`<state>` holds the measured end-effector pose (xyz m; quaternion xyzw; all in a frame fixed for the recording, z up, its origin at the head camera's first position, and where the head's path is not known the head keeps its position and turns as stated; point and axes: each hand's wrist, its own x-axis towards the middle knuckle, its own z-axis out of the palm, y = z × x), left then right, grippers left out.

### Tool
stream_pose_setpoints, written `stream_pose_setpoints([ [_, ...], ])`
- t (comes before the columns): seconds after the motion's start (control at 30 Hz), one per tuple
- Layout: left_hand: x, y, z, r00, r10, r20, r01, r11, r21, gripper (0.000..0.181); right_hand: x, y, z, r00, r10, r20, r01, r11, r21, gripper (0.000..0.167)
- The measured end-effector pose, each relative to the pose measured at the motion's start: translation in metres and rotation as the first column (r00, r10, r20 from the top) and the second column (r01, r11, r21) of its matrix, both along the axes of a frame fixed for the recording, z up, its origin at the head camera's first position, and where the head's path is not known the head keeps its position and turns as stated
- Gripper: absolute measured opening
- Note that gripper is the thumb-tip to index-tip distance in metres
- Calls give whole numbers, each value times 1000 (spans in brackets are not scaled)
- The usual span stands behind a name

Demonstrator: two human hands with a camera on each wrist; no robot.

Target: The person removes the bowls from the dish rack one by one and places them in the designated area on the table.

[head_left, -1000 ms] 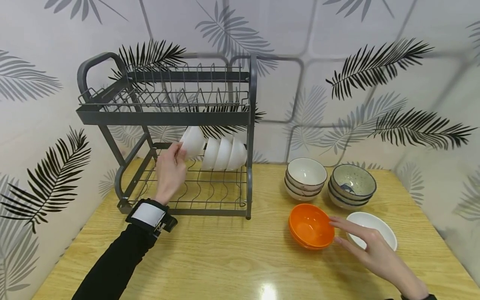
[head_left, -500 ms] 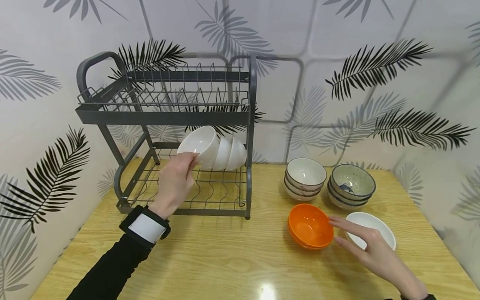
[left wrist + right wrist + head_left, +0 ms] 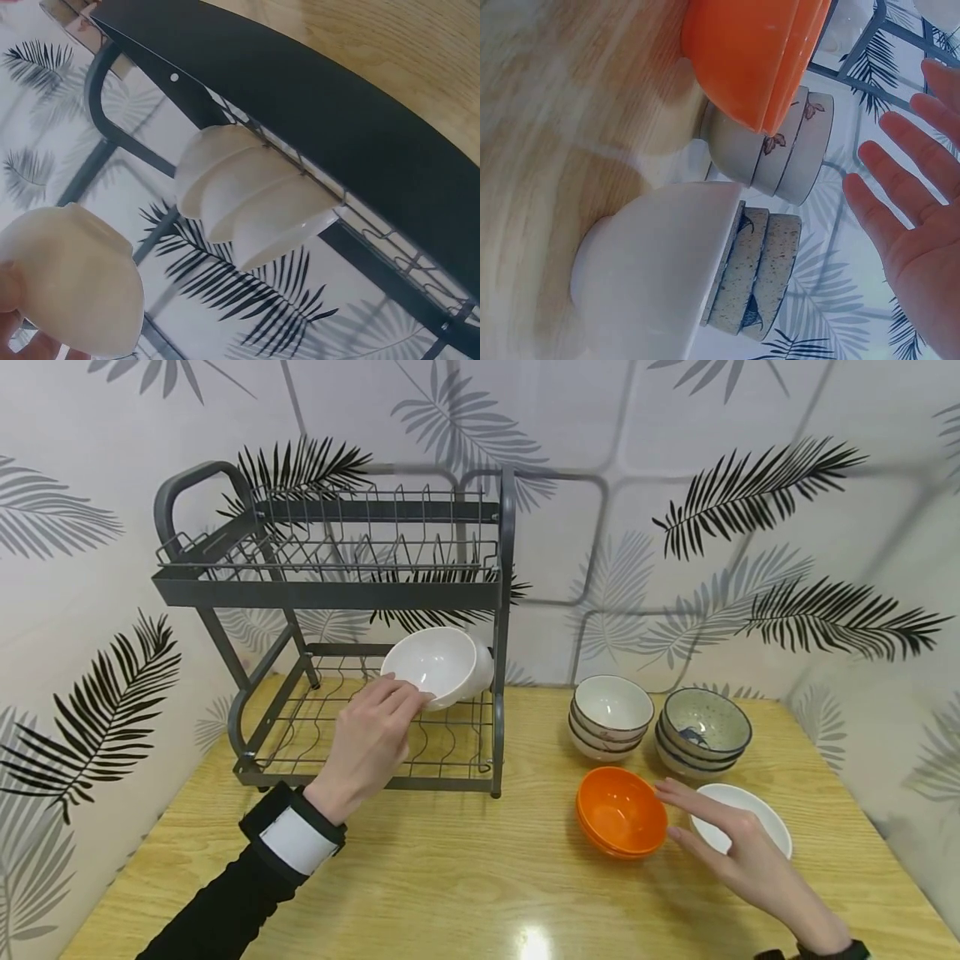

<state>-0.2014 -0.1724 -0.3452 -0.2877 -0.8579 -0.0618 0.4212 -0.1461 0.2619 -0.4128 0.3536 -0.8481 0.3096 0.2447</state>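
My left hand [image 3: 367, 739] pinches the rim of a white bowl [image 3: 433, 667], tilted with its inside toward me, in front of the rack's lower tier. In the left wrist view this bowl [image 3: 79, 281] is apart from three white bowls [image 3: 255, 195] that stand on edge in the rack. My right hand [image 3: 750, 852] hovers with spread fingers between the stacked orange bowls [image 3: 621, 812] and a white bowl [image 3: 757, 814] on the table. The right wrist view shows the right hand [image 3: 922, 225] holding nothing, beside the orange bowls [image 3: 742, 60].
The dark two-tier rack [image 3: 330, 596] stands at the left on the wooden table [image 3: 442, 868]. At the back right are a stack of white bowls with dark rims [image 3: 611, 710] and a stack of speckled bowls [image 3: 705, 727]. A patterned wall rises behind.
My left hand has moved right and toward me with the white bowl, which has turned its inside more to the front. The right hand has stayed nearly still.
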Motion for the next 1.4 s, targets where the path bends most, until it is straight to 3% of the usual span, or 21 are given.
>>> stream_pose_setpoints([
  [0.27, 12, 12, 1, 996, -50, -78, 38, 988, -147, 24, -1, -12, 12, 1000, -1, -15, 1, 1000, 10, 65],
  [0.53, 25, 28, -1, 986, -137, -91, 113, 966, -232, 26, -7, -37, 23, 996, 83, -14, -83, 997, -5, 67],
  [0.7, 30, 37, -5, 973, -206, -102, 166, 938, -303, 23, -12, -56, 28, 983, 157, -100, -160, 987, -26, 45],
  [0.9, 36, 46, -9, 956, -286, -69, 243, 900, -362, 23, -16, -79, 34, 943, 240, -232, -251, 968, -16, 47],
  [1.23, 39, 54, -12, 931, -364, 3, 329, 838, -435, 20, -15, -94, 30, 917, 285, -278, -274, 959, 78, 38],
  [1.4, 40, 58, -14, 925, -379, 22, 344, 812, -472, 17, -14, -96, 28, 915, 314, -255, -293, 949, 119, 33],
])
